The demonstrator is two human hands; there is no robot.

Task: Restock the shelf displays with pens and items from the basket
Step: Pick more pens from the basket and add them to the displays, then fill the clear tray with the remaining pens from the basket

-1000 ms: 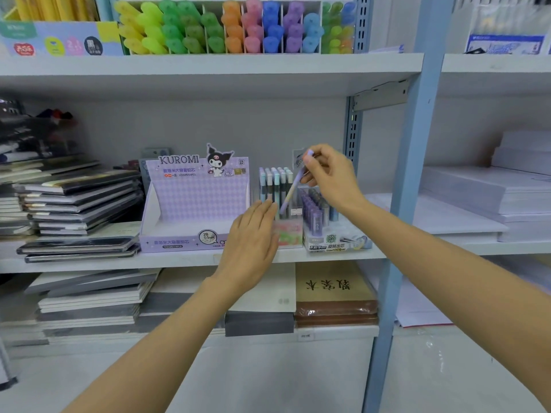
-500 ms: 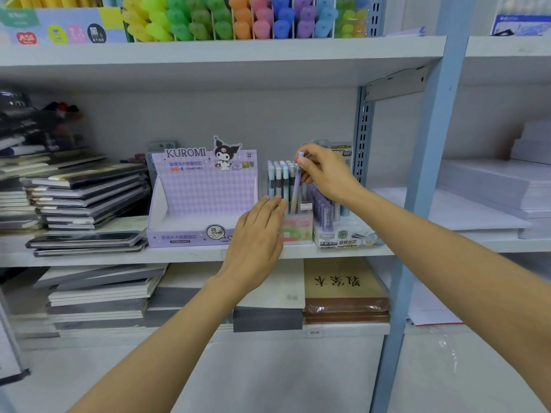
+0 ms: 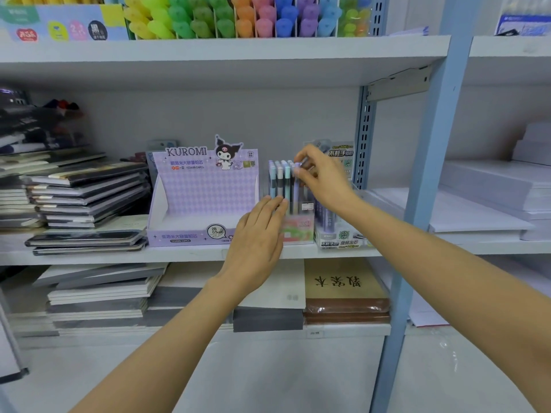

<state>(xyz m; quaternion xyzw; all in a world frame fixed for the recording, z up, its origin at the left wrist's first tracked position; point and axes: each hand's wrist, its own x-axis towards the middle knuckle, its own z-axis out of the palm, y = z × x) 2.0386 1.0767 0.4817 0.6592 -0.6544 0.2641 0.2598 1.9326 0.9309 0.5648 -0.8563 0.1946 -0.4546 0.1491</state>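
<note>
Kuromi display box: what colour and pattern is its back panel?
Cardboard Kuromi display box: lilac diamond-check back panel, head view.

Just right of the Kuromi box (image 3: 202,198), the right hand (image 3: 325,183) pinches the top of a lilac pen (image 3: 295,190) standing in the clear pen holder (image 3: 299,231), whose front the left hand (image 3: 256,242) touches with straight fingers.

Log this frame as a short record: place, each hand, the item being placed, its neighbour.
place: middle shelf of a shop rack
left hand: straight fingers touch the front of the clear pen display
right hand: pinches the top of a purple pen
purple pen: upright, in the display among other pens
neighbour: Kuromi box, left of the display
</note>
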